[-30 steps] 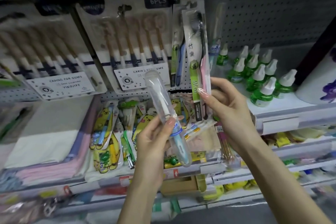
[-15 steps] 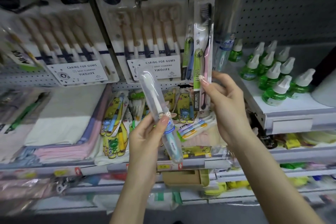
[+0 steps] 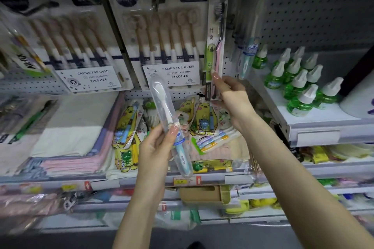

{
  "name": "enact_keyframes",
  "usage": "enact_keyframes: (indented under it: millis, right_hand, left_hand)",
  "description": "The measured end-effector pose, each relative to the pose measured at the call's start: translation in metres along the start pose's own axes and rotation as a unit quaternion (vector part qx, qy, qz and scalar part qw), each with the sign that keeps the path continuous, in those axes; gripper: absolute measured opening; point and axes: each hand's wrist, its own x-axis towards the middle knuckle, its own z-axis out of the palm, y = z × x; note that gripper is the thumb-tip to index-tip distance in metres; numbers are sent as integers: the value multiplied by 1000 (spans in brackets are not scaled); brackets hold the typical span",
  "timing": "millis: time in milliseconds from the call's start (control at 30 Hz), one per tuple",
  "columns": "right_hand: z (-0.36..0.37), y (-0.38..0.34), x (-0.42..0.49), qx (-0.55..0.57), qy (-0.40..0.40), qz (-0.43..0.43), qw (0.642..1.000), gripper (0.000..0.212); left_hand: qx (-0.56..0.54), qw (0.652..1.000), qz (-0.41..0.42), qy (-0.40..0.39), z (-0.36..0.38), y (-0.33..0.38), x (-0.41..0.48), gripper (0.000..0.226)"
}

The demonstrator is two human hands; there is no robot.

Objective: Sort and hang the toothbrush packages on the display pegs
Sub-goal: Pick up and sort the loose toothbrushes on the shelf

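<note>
1. Done so far, as far as we can see: two 6-pc brush packs (image 3: pixel 172 46) hang on the pegboard (image 3: pixel 303 16) under the top shelf edge, w/ a clear-tube brush (image 3: pixel 250 46) hanging near the pegboard's right side, just left of the green bottles (image 3: pixel 299 85).
2. In hand now: our right hand (image 3: pixel 232 97) pinches the bottom end of the slim two-brush card (image 3: pixel 215 46); card stands upright, its top up by a peg next to the right 6-pc pack. We can't tell if the hole is actually on the peg yet – too blurry.
3. Our left hand (image 3: pixel 157 147) is closed round the lower part of a clear tube toothbrush (image 3: pixel 172 127), tilted, head end up-left, held in front of the lower shelf (image 3: pixel 141 180), not hung.
4. Hands are apart, each clamped on its own pkg.
5. Left to do, we judge: seat/let go the slim card, then hang our tube brush, prob. w/ the matching tube at right.
6. Kids' yellow brush packs (image 3: pixel 204 119) lie piled loose on the lower shelf, mid-section – likely still to sort. Task is roughly mid-way.
</note>
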Motion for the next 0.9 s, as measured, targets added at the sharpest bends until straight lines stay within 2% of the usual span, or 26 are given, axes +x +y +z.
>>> enact_keyframes:
  millis: [100, 200, 267, 367, 467, 667, 900]
  right_hand:
    - [-14, 24, -20, -35, -58, 56, 996, 32]
    - [-33, 49, -51, -45, -118, 131, 983, 54]
    - [-44, 52, -68, -31, -166, 127, 977, 57]
    - [-55, 44, -85, -21, -195, 65, 978, 44]
    - [-62, 35, -93, -44, -189, -7, 981, 29]
    - [-77, 21, -97, -50, -146, -80, 985, 33]
    - [-101, 5, -96, -21, -71, -147, 986, 29]
  left_hand:
    - [11, 1000, -5, 6, 3, -1, 2, 21]
    - [35, 999, 8, -3, 12, 2, 5, 20]
    - [51, 998, 21, -20, 21, 5, 9, 20]
    - [66, 996, 28, -51, 41, 10, 13, 22]
    - [78, 992, 37, -88, 62, 14, 16, 16]
    - [61, 986, 58, -143, 98, 24, 15, 16]
    - [51, 985, 75, -144, 106, 17, 8, 42]
